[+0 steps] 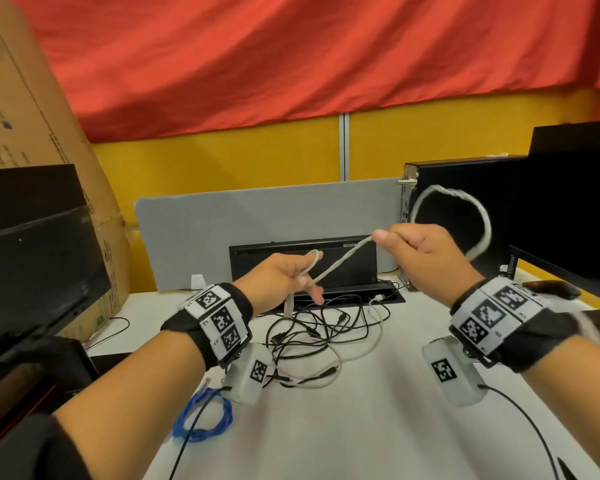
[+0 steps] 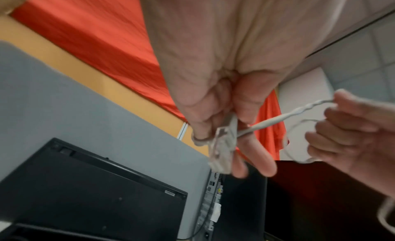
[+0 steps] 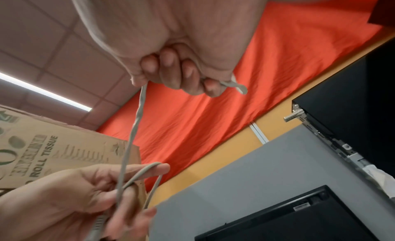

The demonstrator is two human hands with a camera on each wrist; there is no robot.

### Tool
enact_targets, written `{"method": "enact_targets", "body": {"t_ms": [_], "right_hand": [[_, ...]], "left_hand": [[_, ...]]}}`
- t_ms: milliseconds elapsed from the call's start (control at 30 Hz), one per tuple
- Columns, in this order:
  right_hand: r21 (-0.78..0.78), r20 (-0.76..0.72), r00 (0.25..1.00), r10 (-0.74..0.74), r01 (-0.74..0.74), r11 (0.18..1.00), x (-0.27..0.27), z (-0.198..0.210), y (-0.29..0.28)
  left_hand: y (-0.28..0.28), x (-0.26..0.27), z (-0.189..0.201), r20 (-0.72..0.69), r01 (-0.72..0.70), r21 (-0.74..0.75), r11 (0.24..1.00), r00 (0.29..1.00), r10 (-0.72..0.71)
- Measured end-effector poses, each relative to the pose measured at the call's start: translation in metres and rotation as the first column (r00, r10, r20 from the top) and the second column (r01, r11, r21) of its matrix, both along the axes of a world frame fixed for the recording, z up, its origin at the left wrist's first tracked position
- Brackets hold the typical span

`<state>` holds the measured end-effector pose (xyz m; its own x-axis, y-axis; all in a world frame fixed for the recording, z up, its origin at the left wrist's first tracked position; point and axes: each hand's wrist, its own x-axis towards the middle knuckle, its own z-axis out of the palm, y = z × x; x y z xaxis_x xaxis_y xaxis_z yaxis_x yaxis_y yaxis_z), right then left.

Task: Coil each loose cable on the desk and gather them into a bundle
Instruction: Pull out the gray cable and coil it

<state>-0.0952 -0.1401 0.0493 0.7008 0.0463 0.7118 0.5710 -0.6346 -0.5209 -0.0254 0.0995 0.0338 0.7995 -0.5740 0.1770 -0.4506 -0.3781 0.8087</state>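
A grey network cable (image 1: 340, 261) stretches in the air between both hands above the desk. My left hand (image 1: 288, 275) pinches its plug end (image 2: 222, 153), with a small loop of cable over the index finger (image 3: 147, 170). My right hand (image 1: 420, 254) grips the cable in a fist (image 3: 171, 70); a big loop (image 1: 478, 216) arcs out to the right of it and trails over the right wrist. A tangle of black and white cables (image 1: 329, 334) lies on the white desk (image 1: 361, 427) below the hands. A coiled blue cable (image 1: 205, 417) lies at the desk's near left.
A black monitor back (image 1: 302, 261) stands behind the cable tangle in front of a grey divider (image 1: 222, 230). A black computer case (image 1: 465, 188) stands at the right, dark monitors (image 1: 39, 258) and a cardboard box (image 1: 25, 116) at the left. A red curtain hangs behind.
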Motion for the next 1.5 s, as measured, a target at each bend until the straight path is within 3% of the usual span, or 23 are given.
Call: {"method": "enact_targets", "body": {"t_ms": [100, 233, 333, 600, 833, 1067, 1167, 1267, 1367, 1500], "right_hand": [[-0.007, 0.041, 0.998, -0.058, 0.058, 0.998, 0.007, 0.004, -0.006], [0.007, 0.032, 0.994, -0.101, 0.101, 0.995, 0.02, 0.003, -0.015], [0.02, -0.02, 0.991, -0.131, 0.131, 0.991, 0.027, -0.003, -0.017], [-0.135, -0.152, 0.969, -0.196, 0.176, 0.975, 0.033, -0.029, -0.007], [-0.415, -0.168, 0.955, -0.245, 0.157, 0.896, 0.02, -0.053, 0.016], [-0.463, -0.381, 0.907, -0.182, -0.017, 0.886, 0.004, -0.067, 0.043], [-0.454, -0.488, 0.861, -0.141, -0.112, 0.884, -0.001, -0.06, 0.051], [-0.423, -0.589, 0.805, -0.068, -0.235, 0.875, -0.01, -0.046, 0.059], [-0.231, -0.737, 0.674, 0.045, -0.314, 0.921, -0.017, -0.037, 0.059], [0.047, -0.776, 0.56, 0.292, -0.409, 0.911, -0.018, -0.026, 0.052]], "left_hand": [[-0.006, -0.016, 0.004, -0.102, 0.052, -0.047, 0.998, 0.993, -0.057], [-0.008, -0.035, 0.006, -0.27, 0.114, -0.268, 0.957, 0.944, -0.189], [-0.011, -0.043, 0.004, -0.3, 0.128, -0.377, 0.917, 0.92, -0.252], [-0.016, -0.048, -0.001, -0.357, 0.17, -0.679, 0.714, 0.773, -0.524], [-0.019, -0.042, 0.002, -0.253, 0.167, -0.776, 0.609, 0.802, -0.542], [-0.023, -0.034, -0.002, -0.275, 0.07, -0.814, 0.576, 0.828, -0.488], [-0.025, -0.031, -0.008, -0.289, 0.012, -0.806, 0.592, 0.864, -0.412], [-0.028, -0.029, -0.015, -0.297, -0.031, -0.745, 0.666, 0.91, -0.289], [-0.026, -0.028, -0.016, -0.235, 0.012, -0.63, 0.776, 0.95, -0.206], [-0.027, -0.028, -0.013, -0.107, 0.037, -0.374, 0.927, 0.991, -0.083]]}}
